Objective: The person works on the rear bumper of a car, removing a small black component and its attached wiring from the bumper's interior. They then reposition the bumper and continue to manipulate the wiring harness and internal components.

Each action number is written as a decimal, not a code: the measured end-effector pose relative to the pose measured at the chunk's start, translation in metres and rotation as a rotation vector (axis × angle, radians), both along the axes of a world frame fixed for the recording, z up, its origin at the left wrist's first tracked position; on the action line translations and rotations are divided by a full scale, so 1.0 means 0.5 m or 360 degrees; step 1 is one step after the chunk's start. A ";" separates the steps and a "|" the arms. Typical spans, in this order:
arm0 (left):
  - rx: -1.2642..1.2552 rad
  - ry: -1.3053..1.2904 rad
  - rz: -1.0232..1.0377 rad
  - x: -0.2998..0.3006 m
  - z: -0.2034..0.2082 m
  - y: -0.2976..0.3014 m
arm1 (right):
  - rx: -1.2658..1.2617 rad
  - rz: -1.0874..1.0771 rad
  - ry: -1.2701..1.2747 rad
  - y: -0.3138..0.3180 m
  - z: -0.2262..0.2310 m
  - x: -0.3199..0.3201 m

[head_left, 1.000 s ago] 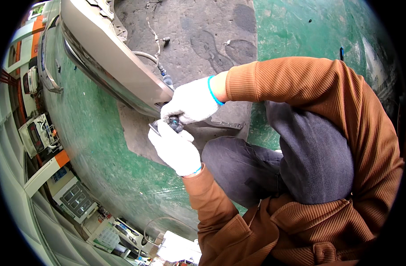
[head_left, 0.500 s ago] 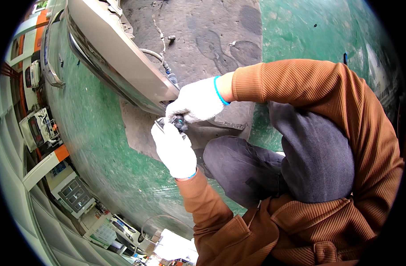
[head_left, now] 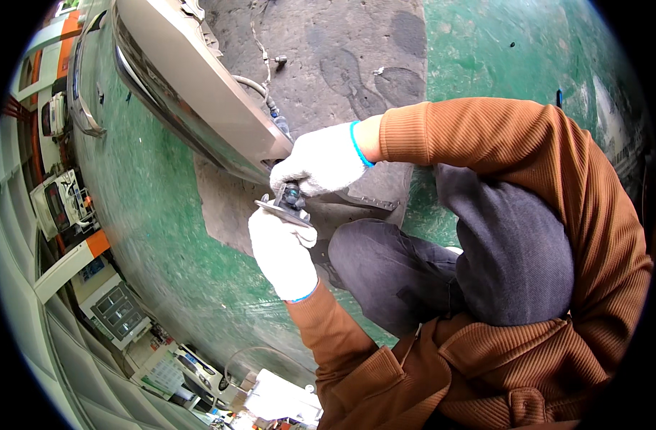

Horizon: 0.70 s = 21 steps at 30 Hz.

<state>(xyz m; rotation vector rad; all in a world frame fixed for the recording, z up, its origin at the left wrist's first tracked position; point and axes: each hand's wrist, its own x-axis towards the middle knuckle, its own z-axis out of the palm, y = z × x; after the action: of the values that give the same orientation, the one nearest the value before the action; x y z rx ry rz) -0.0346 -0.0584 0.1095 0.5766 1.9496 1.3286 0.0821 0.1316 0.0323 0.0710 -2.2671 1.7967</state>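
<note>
2 gloved hands on 1 small part

The left hand (head_left: pixel 281 251) is closed on a thin grey plate (head_left: pixel 283 213), its fingers curled underneath. A dark piece (head_left: pixel 292 196) stands against the plate's upper side, between the hands; whether the 2 are joined is unclear. The right hand (head_left: pixel 324 159) narrows its fingers on the upper end of the dark piece. Just beyond lies the tip of a beige bumper (head_left: pixel 206 86). A cable (head_left: pixel 258 41) runs over the grey mat (head_left: pixel 374 36), which lies on the green floor (head_left: pixel 478 57).
</note>
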 end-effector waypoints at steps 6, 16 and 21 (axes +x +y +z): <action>-0.0071 0.0097 -0.0004 0.023 0.020 -0.005 | -0.0036 0.0012 0.0002 -0.002 -0.002 -0.002; -0.0309 0.1146 -0.0171 0.074 0.018 0.019 | -0.0024 0.0003 -0.0053 0.000 0.007 0.000; -0.0399 0.1270 -0.0165 0.096 0.033 0.026 | -0.0011 -0.0013 -0.0045 -0.001 0.004 0.001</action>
<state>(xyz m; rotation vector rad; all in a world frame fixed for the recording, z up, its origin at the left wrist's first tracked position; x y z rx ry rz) 0.0136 -0.0455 0.1259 1.1874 2.6105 0.8152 0.0826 0.1310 0.0343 0.0356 -2.2771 1.8123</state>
